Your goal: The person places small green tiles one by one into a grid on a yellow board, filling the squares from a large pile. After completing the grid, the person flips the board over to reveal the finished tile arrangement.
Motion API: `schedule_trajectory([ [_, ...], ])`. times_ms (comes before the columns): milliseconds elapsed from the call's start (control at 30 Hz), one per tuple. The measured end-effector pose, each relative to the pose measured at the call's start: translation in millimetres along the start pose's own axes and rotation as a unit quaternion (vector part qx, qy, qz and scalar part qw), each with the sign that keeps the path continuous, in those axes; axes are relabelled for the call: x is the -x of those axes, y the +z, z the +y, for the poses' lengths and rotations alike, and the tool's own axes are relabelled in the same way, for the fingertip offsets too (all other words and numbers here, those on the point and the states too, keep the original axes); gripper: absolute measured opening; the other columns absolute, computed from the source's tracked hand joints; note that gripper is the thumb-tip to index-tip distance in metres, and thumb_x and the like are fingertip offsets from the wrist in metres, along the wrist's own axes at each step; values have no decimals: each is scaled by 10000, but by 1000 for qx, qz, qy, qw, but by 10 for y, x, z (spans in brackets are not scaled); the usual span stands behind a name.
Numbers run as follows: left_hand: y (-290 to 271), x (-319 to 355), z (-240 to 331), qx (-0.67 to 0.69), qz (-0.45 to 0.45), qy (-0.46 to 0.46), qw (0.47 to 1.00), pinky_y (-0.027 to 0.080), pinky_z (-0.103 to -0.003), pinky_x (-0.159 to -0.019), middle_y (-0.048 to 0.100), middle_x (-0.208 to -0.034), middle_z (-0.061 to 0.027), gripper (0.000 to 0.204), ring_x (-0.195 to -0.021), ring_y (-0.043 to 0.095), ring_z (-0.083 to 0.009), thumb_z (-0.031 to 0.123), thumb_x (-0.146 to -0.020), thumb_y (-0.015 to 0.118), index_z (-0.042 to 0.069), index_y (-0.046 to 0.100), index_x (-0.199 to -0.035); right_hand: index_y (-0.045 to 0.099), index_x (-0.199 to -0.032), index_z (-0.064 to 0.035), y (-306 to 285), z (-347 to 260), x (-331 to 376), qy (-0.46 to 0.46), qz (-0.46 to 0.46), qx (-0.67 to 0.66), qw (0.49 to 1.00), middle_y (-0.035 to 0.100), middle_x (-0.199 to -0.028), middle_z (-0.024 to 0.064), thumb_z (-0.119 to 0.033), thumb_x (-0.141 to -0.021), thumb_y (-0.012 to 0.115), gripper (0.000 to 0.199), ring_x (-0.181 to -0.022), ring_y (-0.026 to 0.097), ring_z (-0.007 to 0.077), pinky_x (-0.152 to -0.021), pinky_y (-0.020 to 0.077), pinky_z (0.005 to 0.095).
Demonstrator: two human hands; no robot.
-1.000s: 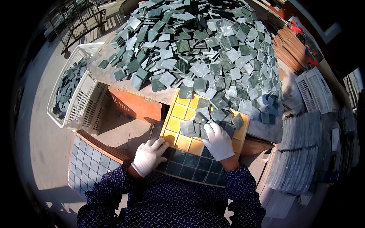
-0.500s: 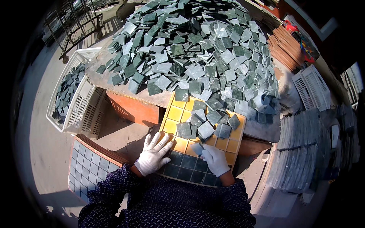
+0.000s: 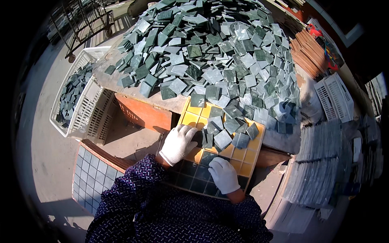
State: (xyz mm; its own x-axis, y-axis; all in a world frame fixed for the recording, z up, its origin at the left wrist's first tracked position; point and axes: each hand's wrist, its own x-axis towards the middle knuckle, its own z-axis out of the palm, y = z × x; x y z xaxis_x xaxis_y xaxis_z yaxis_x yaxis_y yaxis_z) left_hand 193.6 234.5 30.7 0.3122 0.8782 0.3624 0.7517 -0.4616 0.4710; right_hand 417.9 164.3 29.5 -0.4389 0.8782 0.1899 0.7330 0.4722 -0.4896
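My left hand [image 3: 178,145], in a white glove, is at the left side of a yellow gridded tray [image 3: 189,118]. Its fingers close round the edge of a dark square stone tile [image 3: 198,138], mostly covered by the hand. My right hand [image 3: 224,175], also gloved, rests low over the tray with its fingers curled down, so the fingertips are hidden. Just beyond its fingers a dark tile [image 3: 207,157] lies in the grid. The tray's near rows hold dark green-grey tiles [image 3: 188,168]. Several loose tiles [image 3: 223,139] lie across the far part of the tray.
A big heap of green-grey tiles [image 3: 210,75] covers the table behind the tray. At left stand a white crate of tiles [image 3: 83,111] and a stack of boards topped with a tiled grid [image 3: 94,170]. Grey slab stacks [image 3: 316,162] and a white crate [image 3: 334,97] stand at right.
My left hand has moved up and right from the tray's edge onto a loose tile. The tile held by my right hand now lies in the grid, and that hand has drawn slightly nearer.
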Motion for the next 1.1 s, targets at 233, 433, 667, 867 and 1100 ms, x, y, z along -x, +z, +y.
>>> schedule_trajectory([
  [233, -129, 148, 23, 5, -38, -17, 999, 461, -435, -921, 569, -1173, -167, 687, -1048, 552, -358, 295, -724, 754, 24, 492, -1298, 581, -1023, -118, 108, 13, -63, 27, 12, 7, 1000, 529, -1125, 73, -172, -769, 722, 295, -959, 593, 282, -794, 508, 390],
  [433, 107, 45, 67, -59, -57, -106, 991, 452, -413, -873, 535, -1149, -145, 708, -1052, 515, -320, 295, -687, 778, 22, 508, -1283, 615, -1053, -112, -62, 32, -425, -20, 6, 45, 999, 575, -1132, 72, -177, -749, 707, 325, -942, 593, 262, -791, 510, 377],
  [667, -287, 146, -133, 12, -131, -26, 991, 458, -436, -921, 520, -1156, -159, 718, -1059, 502, -348, 201, -650, 811, 76, 528, -1298, 565, -1117, -72, 109, 49, -858, 3, -23, 170, 985, 543, -1056, 108, -173, -736, 690, 414, -881, 614, 287, -744, 516, 391],
  [867, -369, 446, -376, 41, -126, 54, 990, 452, -424, -932, 517, -1172, -129, 719, -1065, 503, -328, 265, -662, 788, 79, 522, -1303, 546, -1076, -103, 12, -46, -834, 72, -26, 59, 995, 523, -1066, 145, -165, -720, 694, 389, -893, 611, 352, -749, 513, 455],
  [1100, -321, 483, -364, 41, -113, 40, 992, 455, -401, -942, 530, -1168, -99, 602, -1078, 511, -314, 228, -651, 789, 69, 612, -1204, 566, -983, -122, -68, 41, -869, 79, -5, -46, 996, 576, -866, 111, -175, -818, 665, 199, -784, 621, 330, -664, 506, 428],
])
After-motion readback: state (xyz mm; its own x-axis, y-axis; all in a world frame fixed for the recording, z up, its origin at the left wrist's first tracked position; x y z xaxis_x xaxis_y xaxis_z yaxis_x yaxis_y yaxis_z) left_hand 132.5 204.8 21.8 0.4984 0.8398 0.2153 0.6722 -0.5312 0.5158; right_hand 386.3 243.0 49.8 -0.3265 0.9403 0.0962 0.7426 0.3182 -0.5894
